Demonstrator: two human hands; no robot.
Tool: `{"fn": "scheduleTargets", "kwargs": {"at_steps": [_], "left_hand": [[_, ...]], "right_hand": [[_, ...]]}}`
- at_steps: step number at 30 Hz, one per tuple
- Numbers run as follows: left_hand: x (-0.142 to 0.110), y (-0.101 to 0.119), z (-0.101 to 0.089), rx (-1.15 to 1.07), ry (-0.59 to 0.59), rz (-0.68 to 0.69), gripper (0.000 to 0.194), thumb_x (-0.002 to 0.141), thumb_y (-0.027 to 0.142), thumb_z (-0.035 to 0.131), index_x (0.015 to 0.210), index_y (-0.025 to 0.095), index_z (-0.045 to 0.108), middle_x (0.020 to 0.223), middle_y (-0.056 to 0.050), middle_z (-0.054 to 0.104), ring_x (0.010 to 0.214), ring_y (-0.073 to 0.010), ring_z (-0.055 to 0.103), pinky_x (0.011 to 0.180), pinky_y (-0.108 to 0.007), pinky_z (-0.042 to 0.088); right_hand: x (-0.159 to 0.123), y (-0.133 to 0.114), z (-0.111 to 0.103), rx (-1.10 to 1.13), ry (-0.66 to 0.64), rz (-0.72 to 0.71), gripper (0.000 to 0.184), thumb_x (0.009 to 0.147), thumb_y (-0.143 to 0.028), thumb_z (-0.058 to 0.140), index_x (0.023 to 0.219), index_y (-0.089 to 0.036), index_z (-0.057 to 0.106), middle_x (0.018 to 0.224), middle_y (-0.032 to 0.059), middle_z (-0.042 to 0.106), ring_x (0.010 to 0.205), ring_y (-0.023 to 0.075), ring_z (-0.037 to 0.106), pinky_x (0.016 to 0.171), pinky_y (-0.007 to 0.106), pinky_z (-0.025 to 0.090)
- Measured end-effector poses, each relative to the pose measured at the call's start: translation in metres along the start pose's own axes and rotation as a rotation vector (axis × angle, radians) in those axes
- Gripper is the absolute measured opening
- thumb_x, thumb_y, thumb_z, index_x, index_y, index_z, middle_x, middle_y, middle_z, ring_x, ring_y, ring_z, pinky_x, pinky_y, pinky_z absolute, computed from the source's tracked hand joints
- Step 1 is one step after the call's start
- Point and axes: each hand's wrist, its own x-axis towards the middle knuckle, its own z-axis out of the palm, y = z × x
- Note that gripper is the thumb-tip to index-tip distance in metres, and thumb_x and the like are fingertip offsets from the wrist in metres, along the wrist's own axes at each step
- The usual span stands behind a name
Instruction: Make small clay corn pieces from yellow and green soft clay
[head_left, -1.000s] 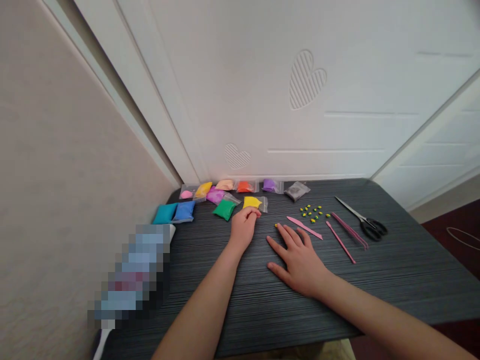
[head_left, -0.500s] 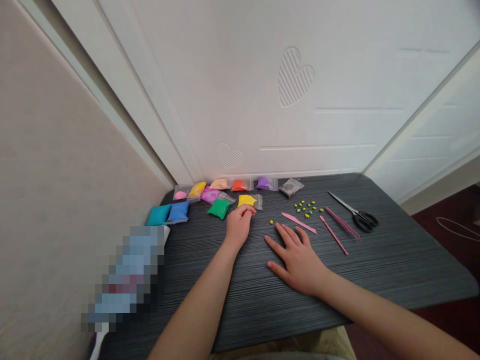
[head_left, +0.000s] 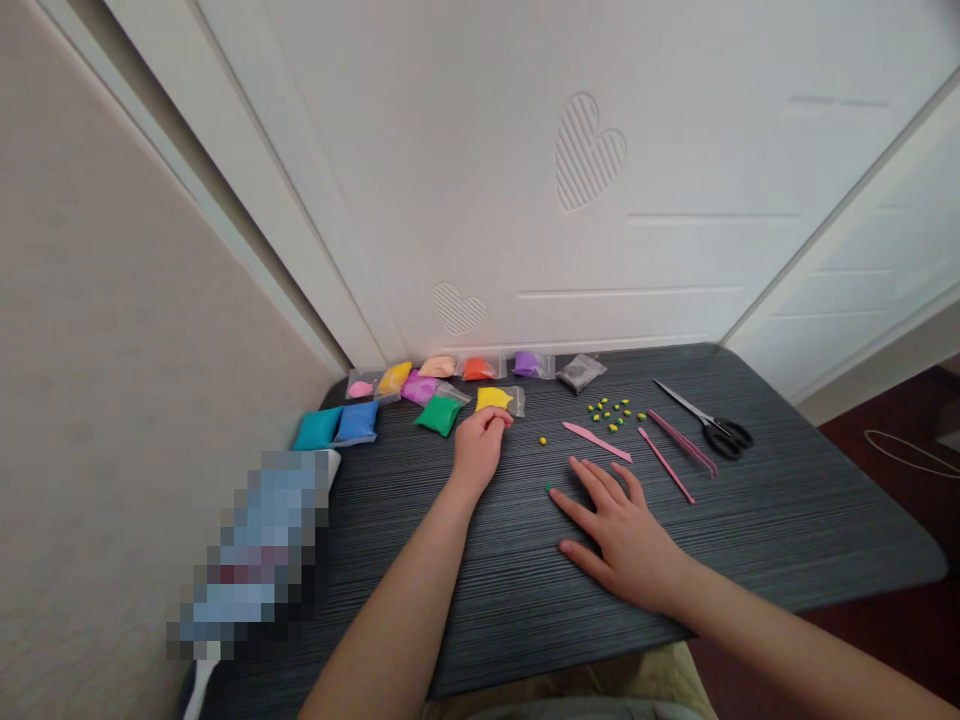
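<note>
My right hand (head_left: 630,535) is spread over the dark table, its index fingertip touching a tiny green bit of clay (head_left: 548,487). Just beyond the fingers is a small yellow clay ball (head_left: 543,440). My left hand (head_left: 480,450) rests with curled fingers in front of the bag of yellow clay (head_left: 493,399); whatever it may hold is hidden. A pink plastic knife (head_left: 598,441) lies beyond my right fingertips. Several small yellow-and-green clay pieces (head_left: 613,427) are grouped behind the knife.
A pink stick tool (head_left: 666,465), pink tweezers (head_left: 682,442) and black-handled scissors (head_left: 724,435) lie to the right. Bags of clay, including green (head_left: 438,415), blue (head_left: 357,423) and purple (head_left: 527,364), line the back and left. A pixelated object (head_left: 259,545) stands at the left edge.
My right hand has shifted right and slightly toward me, uncovering the tiny green bit at its index fingertip. My left hand stays in place.
</note>
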Motion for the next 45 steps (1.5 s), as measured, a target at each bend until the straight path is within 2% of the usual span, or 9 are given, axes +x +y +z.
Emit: {"fn": "scheduleTargets", "kwargs": {"at_steps": [3, 5, 9, 16, 21, 26, 31, 36, 45], "left_hand": [[0.0, -0.001, 0.0, -0.003, -0.001, -0.002, 0.022, 0.071, 0.019, 0.038, 0.069, 0.018, 0.06, 0.071, 0.0, 0.062, 0.065, -0.0133, 0.055, 0.061, -0.023, 0.041], [-0.001, -0.001, 0.0, -0.005, -0.003, -0.002, 0.022, 0.071, 0.019, 0.038, 0.069, 0.018, 0.06, 0.071, 0.0, 0.061, 0.066, -0.0133, 0.055, 0.061, -0.023, 0.041], [-0.001, 0.0, 0.0, -0.009, -0.008, 0.003, 0.022, 0.071, 0.019, 0.038, 0.07, 0.018, 0.06, 0.071, 0.0, 0.061, 0.066, -0.0134, 0.055, 0.061, -0.023, 0.041], [0.0, -0.001, -0.002, -0.007, -0.01, 0.015, 0.021, 0.071, 0.02, 0.038, 0.069, 0.017, 0.06, 0.069, 0.0, 0.061, 0.064, -0.0135, 0.054, 0.06, -0.024, 0.041], [0.0, -0.001, -0.002, -0.01, -0.014, 0.012, 0.022, 0.071, 0.02, 0.038, 0.071, 0.017, 0.06, 0.069, 0.0, 0.06, 0.064, -0.0137, 0.054, 0.061, -0.024, 0.041], [0.0, -0.002, -0.001, -0.013, -0.016, 0.01, 0.021, 0.071, 0.02, 0.039, 0.07, 0.017, 0.06, 0.069, -0.001, 0.06, 0.065, -0.0138, 0.054, 0.061, -0.024, 0.041], [0.0, -0.001, -0.001, -0.022, -0.009, 0.002, 0.021, 0.071, 0.019, 0.039, 0.069, 0.018, 0.06, 0.07, 0.0, 0.061, 0.065, -0.0133, 0.054, 0.061, -0.024, 0.04], [-0.001, 0.0, -0.001, -0.033, -0.006, -0.003, 0.021, 0.071, 0.018, 0.039, 0.069, 0.018, 0.06, 0.07, 0.0, 0.061, 0.064, -0.0125, 0.053, 0.061, -0.023, 0.04], [-0.002, -0.002, 0.001, -0.044, 0.002, 0.001, 0.02, 0.07, 0.018, 0.039, 0.068, 0.018, 0.059, 0.07, 0.001, 0.061, 0.063, -0.012, 0.053, 0.06, -0.022, 0.04]], "right_hand": [[0.002, 0.013, -0.002, -0.015, 0.055, 0.051, 0.046, 0.082, -0.048, 0.036, 0.123, -0.028, 0.041, 0.137, 0.0089, 0.028, 0.122, 0.0263, 0.028, 0.097, 0.047, 0.015], [0.008, 0.026, -0.003, -0.042, 0.125, 0.156, 0.041, 0.083, -0.042, 0.038, 0.119, -0.025, 0.045, 0.133, 0.0083, 0.035, 0.117, 0.0242, 0.033, 0.096, 0.044, 0.018], [0.022, 0.05, -0.006, -0.133, 0.202, 0.317, 0.03, 0.084, -0.035, 0.039, 0.104, -0.023, 0.057, 0.11, 0.0072, 0.054, 0.102, 0.0235, 0.043, 0.088, 0.042, 0.023], [0.041, 0.057, -0.007, -0.196, 0.126, 0.296, 0.028, 0.085, -0.031, 0.037, 0.078, -0.021, 0.063, 0.077, 0.0051, 0.062, 0.08, 0.0193, 0.052, 0.072, 0.035, 0.029], [0.042, 0.058, -0.006, -0.215, 0.096, 0.278, 0.028, 0.084, -0.028, 0.038, 0.07, -0.017, 0.059, 0.073, 0.0075, 0.062, 0.075, 0.0191, 0.055, 0.07, 0.032, 0.03], [0.026, 0.051, 0.001, -0.204, 0.107, 0.317, 0.024, 0.084, -0.025, 0.035, 0.076, -0.015, 0.055, 0.076, 0.0085, 0.061, 0.076, 0.0204, 0.056, 0.072, 0.032, 0.032], [0.008, 0.023, 0.011, -0.098, 0.074, 0.286, 0.02, 0.087, -0.027, 0.032, 0.084, -0.017, 0.049, 0.066, 0.0, 0.06, 0.059, 0.0123, 0.057, 0.057, 0.023, 0.034], [0.008, -0.001, 0.016, -0.015, 0.044, 0.213, 0.022, 0.089, -0.031, 0.028, 0.088, -0.02, 0.047, 0.067, -0.0033, 0.061, 0.058, 0.0111, 0.058, 0.054, 0.022, 0.033], [0.009, -0.002, 0.017, -0.035, 0.033, 0.19, 0.023, 0.088, -0.03, 0.029, 0.081, -0.02, 0.048, 0.063, -0.0017, 0.06, 0.057, 0.0131, 0.057, 0.053, 0.024, 0.029]]}}
